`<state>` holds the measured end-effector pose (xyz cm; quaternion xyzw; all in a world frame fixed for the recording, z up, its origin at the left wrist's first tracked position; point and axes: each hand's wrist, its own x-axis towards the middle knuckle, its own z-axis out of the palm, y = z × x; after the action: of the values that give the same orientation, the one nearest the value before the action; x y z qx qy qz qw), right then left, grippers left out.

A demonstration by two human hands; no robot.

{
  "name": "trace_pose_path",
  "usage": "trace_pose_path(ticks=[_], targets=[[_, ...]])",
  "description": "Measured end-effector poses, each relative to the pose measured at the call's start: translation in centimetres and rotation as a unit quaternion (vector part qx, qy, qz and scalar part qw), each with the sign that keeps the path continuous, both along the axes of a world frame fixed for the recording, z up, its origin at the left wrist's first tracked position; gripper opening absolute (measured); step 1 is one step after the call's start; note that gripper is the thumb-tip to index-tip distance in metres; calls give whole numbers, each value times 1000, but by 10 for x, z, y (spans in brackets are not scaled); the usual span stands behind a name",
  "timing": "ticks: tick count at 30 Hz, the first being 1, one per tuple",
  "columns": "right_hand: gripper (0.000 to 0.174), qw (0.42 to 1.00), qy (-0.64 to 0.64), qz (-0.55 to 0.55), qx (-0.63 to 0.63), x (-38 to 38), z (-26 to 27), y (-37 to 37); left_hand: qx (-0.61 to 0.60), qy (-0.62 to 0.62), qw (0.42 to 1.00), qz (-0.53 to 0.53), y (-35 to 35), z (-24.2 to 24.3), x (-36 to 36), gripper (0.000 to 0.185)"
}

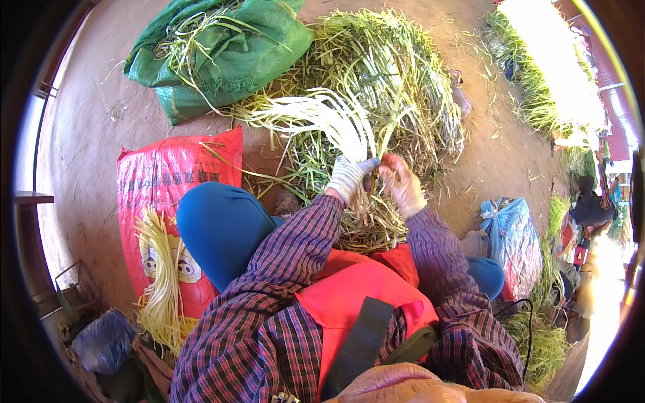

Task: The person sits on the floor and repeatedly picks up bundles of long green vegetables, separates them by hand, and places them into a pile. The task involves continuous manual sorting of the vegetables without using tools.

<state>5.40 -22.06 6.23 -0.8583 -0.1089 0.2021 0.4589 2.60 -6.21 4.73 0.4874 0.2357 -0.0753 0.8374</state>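
Note:
My left hand [347, 177], in a striped knit glove, is closed around a bundle of long, whitish chive-like stalks [327, 118]. Their loose ends fan out forward and to the left. Close beside it, my bare right hand [403, 182] has its fingertips pinched at the lower end of a greener stalk [390, 126]. Under and beyond both hands lies a large heap of green and yellowed stalks [383, 55]. A separate bunch of pale stalks [164, 282] rests on a red printed woven sack [176, 166] left of my knee.
A green woven sack [237, 60] with loose stalks on top lies at the front left. On the right stands a tied blue plastic bag [511, 242]. More green stalks [539, 101] are piled at the far right, partly washed out by sunlight. A blue bag [103, 340] sits lower left.

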Motion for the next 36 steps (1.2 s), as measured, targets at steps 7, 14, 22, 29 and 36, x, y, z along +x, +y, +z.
trace_pose_path(ticks=[7,14,22,29,36], targets=[[13,898,132,-164,386,21,-17,28,-19,-37,996,82,-1,23,-4,17],[21,944,144,-78,286,3,-13,4,-62,-48,977,196,21,37,0,18],[18,985,128,91,65,31,-102,-76,-34,-124,959,254,51,65,-4,12],[34,804,210,194,-521,25,-157,-187,-173,-182,926,281,85,89,-15,16],[35,918,66,101,-378,47,-54,-88,-172,-172,958,154,78,79,-12,16]])
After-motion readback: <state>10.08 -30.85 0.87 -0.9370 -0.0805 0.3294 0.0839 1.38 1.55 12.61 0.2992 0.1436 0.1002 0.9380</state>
